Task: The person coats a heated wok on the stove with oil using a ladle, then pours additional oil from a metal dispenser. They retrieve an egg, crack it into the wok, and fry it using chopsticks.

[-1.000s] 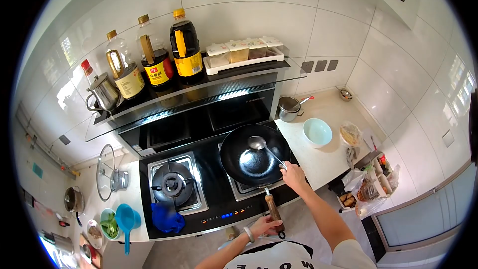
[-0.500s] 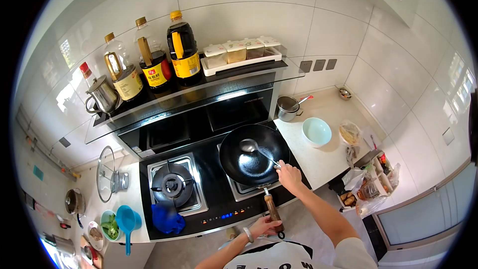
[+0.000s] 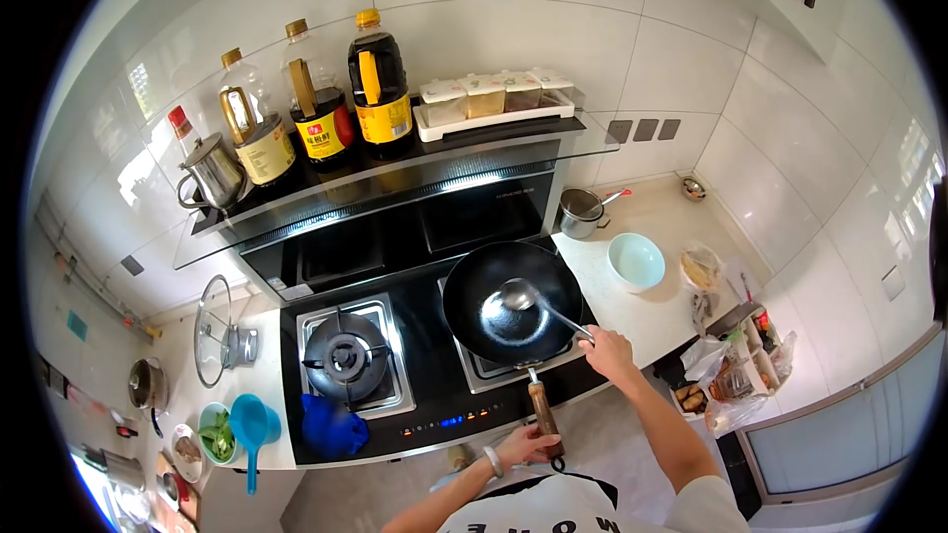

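A black wok (image 3: 472,321) sits on the right burner, its wooden handle (image 3: 541,405) pointing towards me. My left hand (image 3: 523,445) is closed on the lower end of that handle. In my right hand (image 3: 606,349) is the end of a metal ladle (image 3: 558,314), gripped with closed fingers. The ladle's round bowl rests low inside the wok, near a bright shiny patch on its surface. No food can be made out in the wok.
Left of the wok is a second gas burner (image 3: 346,355), with a blue cloth (image 3: 332,425) at the hob's front edge. A blue dipper (image 3: 254,422) and a bowl of green vegetables (image 3: 216,434) stand farther left. A pale bowl (image 3: 636,262) is on the right counter. Sauce bottles (image 3: 383,89) line the hood shelf.
The ladle and my right hand have shifted right across the wok. My left hand stays at the handle. The whole view has shifted slightly.
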Demonstrator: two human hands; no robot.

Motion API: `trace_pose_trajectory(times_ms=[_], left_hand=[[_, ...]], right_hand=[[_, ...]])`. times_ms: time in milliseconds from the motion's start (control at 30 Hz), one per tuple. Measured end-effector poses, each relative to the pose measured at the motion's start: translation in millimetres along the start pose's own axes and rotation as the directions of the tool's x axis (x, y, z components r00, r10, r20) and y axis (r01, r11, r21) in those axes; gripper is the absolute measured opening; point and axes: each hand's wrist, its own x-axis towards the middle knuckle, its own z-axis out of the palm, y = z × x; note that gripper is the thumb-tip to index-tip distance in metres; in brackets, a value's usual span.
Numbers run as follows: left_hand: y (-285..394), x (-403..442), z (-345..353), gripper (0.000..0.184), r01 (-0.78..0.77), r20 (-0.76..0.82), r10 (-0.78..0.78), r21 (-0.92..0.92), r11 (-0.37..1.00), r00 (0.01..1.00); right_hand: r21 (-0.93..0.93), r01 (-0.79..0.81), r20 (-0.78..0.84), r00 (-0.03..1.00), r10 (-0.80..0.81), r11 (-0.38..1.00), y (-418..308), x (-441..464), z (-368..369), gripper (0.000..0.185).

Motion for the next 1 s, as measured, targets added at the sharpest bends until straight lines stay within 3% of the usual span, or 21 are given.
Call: trace_pose_trajectory(times_ms=[133, 233, 300, 533, 600, 700, 800, 833, 933, 1000], left_hand=[[1.5, -2.4, 0.6, 0.043, -0.023, 0.007, 0.023, -0.019, 1.000, 1.000], [2.8, -0.9, 1.5, 0.043, -0.007, 0.002, 0.007, 0.010, 1.000, 1.000], [3.8, -0.1, 0.5, 0.043, 0.018, 0.011, -0.018, 0.022, 1.000, 1.000], [6.0, 2.1, -0.9, 0.042, 0.056, 0.029, -0.058, 0.059, 0.997, 0.998], [3.1, 3.6, -2.5, 0.042, 0.031, -0.002, -0.031, 0.085, 0.996, 1.000], [-1.8, 5.1, -3.7, 0.043, 0.013, 0.007, -0.014, 0.042, 0.999, 1.000], [0.2, 3.2, -0.4, 0.044, 0.000, 0.010, 0.000, 0.017, 1.000, 1.000], [-0.5, 3.4, -0.2, 0.044, -0.006, 0.006, 0.006, 0.010, 1.000, 1.000], [-1.1, 2.2, -0.4, 0.044, -0.007, -0.004, 0.007, 0.017, 1.000, 1.000], [0.3, 1.7, 0.5, 0.045, 0.006, -0.009, -0.006, 0.017, 1.000, 1.000]], right_hand=[[0.011, -0.031, -0.047, 0.998, 0.031, 0.999, 4.8, -10.5, -1.6, 0.022], [0.010, 0.016, 0.058, 0.998, -0.017, 1.000, 10.4, -17.7, -15.6, 0.023], [-0.053, -0.064, -0.012, 0.998, 0.064, 0.997, 14.3, -15.7, -2.8, 0.023], [0.042, -0.037, -0.070, 0.997, 0.039, 0.998, -8.7, 5.7, 26.0, 0.021], [0.052, -0.050, -0.043, 0.998, 0.052, 0.997, -10.6, 8.9, 28.6, 0.022], [0.113, 0.063, 0.175, 0.981, -0.082, 0.992, -7.4, 5.9, -0.4, 0.024], [0.072, -0.001, 0.196, 0.980, -0.013, 0.997, 4.6, 12.4, -15.2, 0.024], [0.025, -0.051, 0.085, 0.995, 0.049, 0.998, 3.9, 14.3, -13.1, 0.024], [-0.040, -0.089, -0.050, 0.995, 0.087, 0.995, 1.8, 24.1, 16.6, 0.026], [-0.019, -0.063, -0.047, 0.997, 0.062, 0.998, -0.6, 18.0, 14.2, 0.025]])
